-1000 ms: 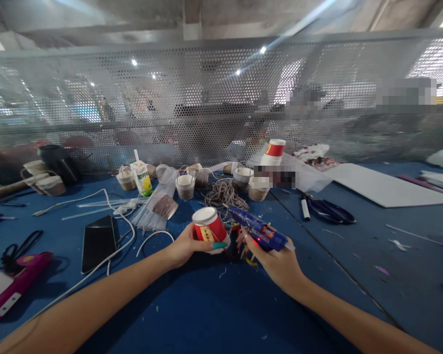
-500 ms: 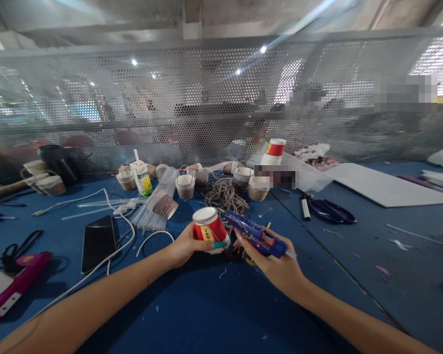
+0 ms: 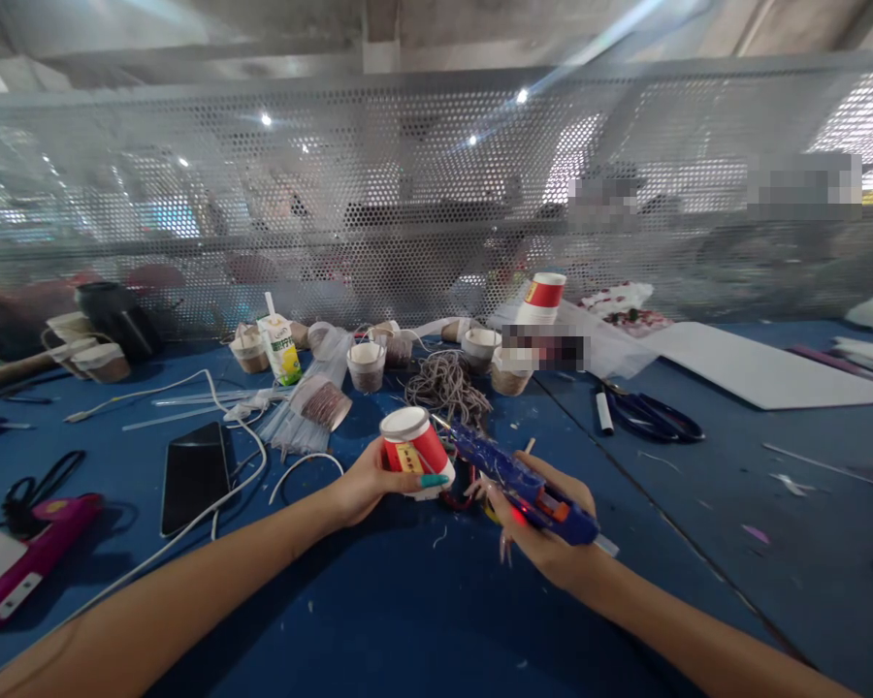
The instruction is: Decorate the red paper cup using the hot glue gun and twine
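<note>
A red and white paper cup (image 3: pixel 423 448) is tilted in my left hand (image 3: pixel 368 482), whose thumb lies across its front. My right hand (image 3: pixel 553 528) is wrapped round a blue hot glue gun (image 3: pixel 528 485) with a red light glowing on its side. The gun's tip points at the cup's upper right side, close to the rim; I cannot tell whether it touches. A clear glue stick (image 3: pixel 606 545) juts from the gun's rear. Just behind the gun lies a tangled pile of grey-brown cord (image 3: pixel 449 388).
Several cord-wrapped cups (image 3: pixel 366 368) stand along the back, with a drink carton (image 3: pixel 281 351) among them. On the left are a phone (image 3: pixel 196 480), a white cable (image 3: pixel 243 499) and a magenta power strip (image 3: pixel 40 562). Blue-handled scissors (image 3: pixel 655 415) and a white board (image 3: pixel 753 368) lie right.
My right hand has drawn the glue gun a little to the right and down, so its tip now shows beside the cup's rim. My left hand and the cup have hardly moved.
</note>
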Demonstrator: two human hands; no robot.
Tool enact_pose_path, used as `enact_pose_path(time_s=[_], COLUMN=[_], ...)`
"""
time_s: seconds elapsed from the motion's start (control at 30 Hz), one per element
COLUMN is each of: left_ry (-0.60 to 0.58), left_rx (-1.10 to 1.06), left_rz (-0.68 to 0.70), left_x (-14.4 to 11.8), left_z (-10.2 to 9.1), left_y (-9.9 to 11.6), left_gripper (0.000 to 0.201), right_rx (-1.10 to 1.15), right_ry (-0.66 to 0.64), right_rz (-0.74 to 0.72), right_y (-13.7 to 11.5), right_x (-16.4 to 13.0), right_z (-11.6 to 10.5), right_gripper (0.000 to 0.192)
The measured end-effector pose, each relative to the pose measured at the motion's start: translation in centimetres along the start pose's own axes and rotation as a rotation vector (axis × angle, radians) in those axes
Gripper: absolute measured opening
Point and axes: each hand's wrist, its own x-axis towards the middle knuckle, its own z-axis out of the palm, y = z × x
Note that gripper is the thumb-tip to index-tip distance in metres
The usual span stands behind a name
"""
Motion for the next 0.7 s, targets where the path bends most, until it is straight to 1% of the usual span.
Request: enact_pose_path(time_s=[0.13,0.27,0.47,0.53,0.6,0.7], left_ry=[0.021,0.023,0.017,0.024,0.018,0.006], left_rx=[-0.015,-0.013,-0.013,-0.008,-0.006,-0.003], left_rz=[-0.011,-0.014,-0.03,-0.028,-0.027,-0.026], left_x=[0.08,0.19,0.08,0.06,0.07,0.07], left_z=[-0.1,-0.25,-0.11,-0.07,-0.06,-0.05], left_y=[-0.22,-0.44,-0.41,-0.45,-0.5,-0.52], left_gripper=[0.052,0.05,0.053,0.053,0.054,0.055], right_rx=[-0.035,-0.027,-0.044,-0.051,-0.051,-0.047], right_ry=[-0.09,-0.17,-0.178,-0.186,-0.194,-0.207], right_rz=[-0.076,-0.087,-0.088,-0.064,-0.044,-0.059], right_y=[-0.4,-0.87,-0.75,-0.74,-0.8,-0.89], right_x=[0.16,0.4,0.46,0.42,0.39,0.36], right_z=[-0.16,-0.13,0.02,0.02,0.03,0.09], right_gripper=[0.011,0.011,0.016,0.017,0.016,0.015])
